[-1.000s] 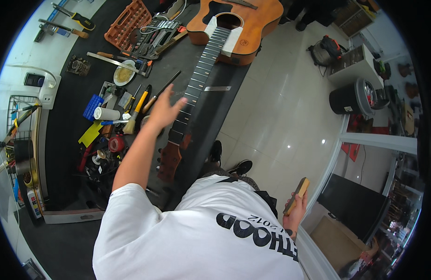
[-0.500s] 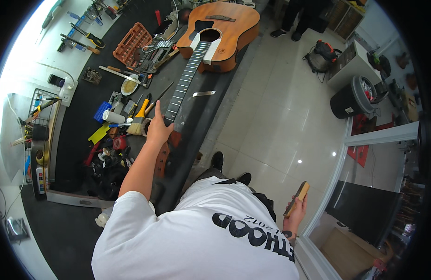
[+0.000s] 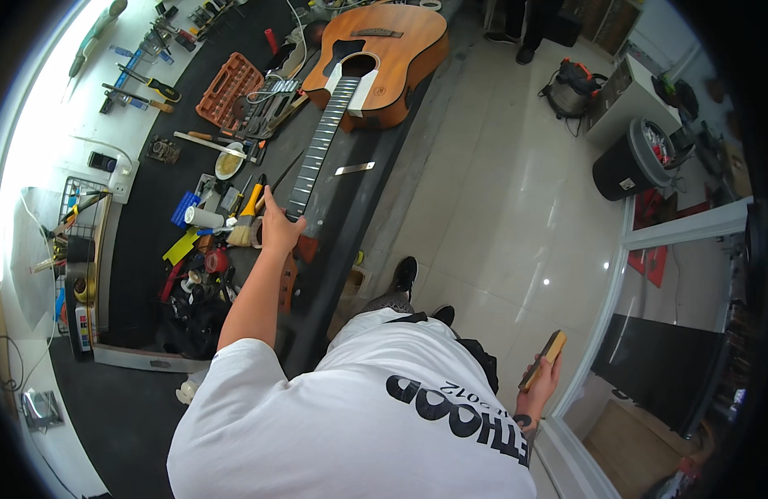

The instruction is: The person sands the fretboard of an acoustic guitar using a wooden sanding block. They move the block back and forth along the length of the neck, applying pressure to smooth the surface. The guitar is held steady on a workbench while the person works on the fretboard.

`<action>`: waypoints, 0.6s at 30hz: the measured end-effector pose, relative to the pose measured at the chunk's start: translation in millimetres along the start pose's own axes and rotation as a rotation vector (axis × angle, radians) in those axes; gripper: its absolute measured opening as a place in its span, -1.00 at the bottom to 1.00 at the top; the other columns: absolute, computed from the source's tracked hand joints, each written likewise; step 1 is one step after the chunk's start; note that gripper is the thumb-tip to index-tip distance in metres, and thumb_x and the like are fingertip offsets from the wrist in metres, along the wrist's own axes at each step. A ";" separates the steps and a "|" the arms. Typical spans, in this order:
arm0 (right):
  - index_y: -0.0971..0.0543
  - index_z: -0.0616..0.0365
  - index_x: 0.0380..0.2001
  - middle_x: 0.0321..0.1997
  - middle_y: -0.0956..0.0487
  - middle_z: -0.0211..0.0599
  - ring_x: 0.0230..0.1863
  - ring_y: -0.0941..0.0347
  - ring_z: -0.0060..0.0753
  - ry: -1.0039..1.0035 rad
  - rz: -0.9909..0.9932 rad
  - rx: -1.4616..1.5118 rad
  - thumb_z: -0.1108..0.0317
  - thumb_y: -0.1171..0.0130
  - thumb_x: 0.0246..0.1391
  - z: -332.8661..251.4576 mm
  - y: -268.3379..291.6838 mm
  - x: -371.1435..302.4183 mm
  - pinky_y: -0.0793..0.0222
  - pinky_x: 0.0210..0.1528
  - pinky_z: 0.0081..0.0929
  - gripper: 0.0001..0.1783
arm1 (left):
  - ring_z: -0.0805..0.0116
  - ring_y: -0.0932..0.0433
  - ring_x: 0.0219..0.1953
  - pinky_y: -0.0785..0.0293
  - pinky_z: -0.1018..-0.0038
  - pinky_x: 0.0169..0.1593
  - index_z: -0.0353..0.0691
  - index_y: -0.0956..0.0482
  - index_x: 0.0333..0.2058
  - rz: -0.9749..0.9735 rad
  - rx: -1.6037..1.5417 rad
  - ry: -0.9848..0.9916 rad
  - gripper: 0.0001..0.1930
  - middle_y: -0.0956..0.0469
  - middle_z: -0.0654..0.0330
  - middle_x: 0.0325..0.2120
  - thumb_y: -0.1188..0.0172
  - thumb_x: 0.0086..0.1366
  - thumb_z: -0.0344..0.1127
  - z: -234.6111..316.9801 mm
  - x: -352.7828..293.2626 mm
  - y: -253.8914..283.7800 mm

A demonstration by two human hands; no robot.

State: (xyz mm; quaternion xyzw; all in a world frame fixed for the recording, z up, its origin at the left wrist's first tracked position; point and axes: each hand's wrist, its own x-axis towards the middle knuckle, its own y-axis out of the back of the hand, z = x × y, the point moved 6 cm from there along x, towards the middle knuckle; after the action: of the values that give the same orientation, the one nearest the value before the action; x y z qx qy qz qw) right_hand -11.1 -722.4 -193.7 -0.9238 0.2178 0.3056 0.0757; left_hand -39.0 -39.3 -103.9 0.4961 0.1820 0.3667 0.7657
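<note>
An acoustic guitar (image 3: 376, 66) with an orange-brown body lies face up along the right side of the dark bench, without strings. White pieces cover its top beside the fretboard (image 3: 322, 141). My left hand (image 3: 278, 231) grips the neck near the headstock (image 3: 289, 283), index finger stretched along one side and thumb on the other; its remaining fingers are hidden. Low at my right side, away from the bench, my right hand (image 3: 544, 387) is closed around a wooden block with a dark face (image 3: 542, 362).
Left of the neck lie a yellow-handled brush (image 3: 244, 224), a small dish (image 3: 229, 161) and an open orange socket case (image 3: 228, 93). A metal strip (image 3: 355, 168) rests right of the neck. Across the tiled floor stand a black bin (image 3: 625, 170) and a vacuum cleaner (image 3: 572, 90). Another person's legs (image 3: 529, 29) show behind.
The whole view has shifted a little, and the guitar appears slightly further left. My left hand stays on the neck; my right hand still holds the block.
</note>
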 end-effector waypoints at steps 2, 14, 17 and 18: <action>-0.23 -0.07 0.49 -0.21 -0.58 -0.34 -0.43 -0.43 -0.52 0.007 0.006 -0.004 0.42 -0.12 0.24 -6.0 -11.2 -5.6 -0.39 -0.41 -0.53 -0.25 | -0.08 -0.58 -0.13 -0.50 0.17 0.06 -0.35 0.17 0.48 0.003 -0.040 -0.013 0.18 -0.55 -0.11 -0.19 -0.46 0.01 -0.28 7.3 15.2 -5.1; -0.27 -0.14 0.47 -0.17 -0.60 -0.37 -0.41 -0.44 -0.51 0.070 0.133 -0.004 0.42 -0.13 0.24 -31.1 -117.7 -51.8 -0.41 -0.38 -0.54 -0.27 | -0.24 -0.45 0.13 -0.37 0.10 0.26 -0.51 0.04 0.40 -0.058 -0.153 -0.103 0.08 -0.47 -0.29 0.03 -0.44 0.02 -0.25 77.6 143.0 -50.7; -0.28 -0.12 0.47 -0.15 -0.60 -0.36 -0.39 -0.44 -0.51 0.094 0.206 -0.012 0.41 -0.14 0.24 -34.4 -140.0 -69.7 -0.42 -0.34 -0.53 -0.27 | -0.29 -0.42 0.15 -0.35 0.09 0.28 -0.57 0.00 0.37 -0.051 -0.141 -0.187 0.06 -0.45 -0.33 0.05 -0.44 0.01 -0.24 90.5 171.1 -59.4; -0.28 -0.11 0.47 -0.14 -0.60 -0.35 -0.38 -0.44 -0.51 0.099 0.222 -0.010 0.41 -0.14 0.24 -33.8 -141.3 -73.5 -0.42 -0.33 -0.53 -0.27 | -0.29 -0.43 0.15 -0.36 0.08 0.27 -0.58 0.00 0.36 -0.044 -0.136 -0.217 0.06 -0.45 -0.34 0.05 -0.44 0.01 -0.24 95.4 178.5 -61.8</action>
State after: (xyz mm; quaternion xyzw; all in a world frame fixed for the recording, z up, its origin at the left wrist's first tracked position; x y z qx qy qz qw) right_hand 17.5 -579.2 -121.7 -0.9083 0.3207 0.2672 0.0262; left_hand 164.5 18.7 -101.8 0.4758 0.0838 0.3057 0.8205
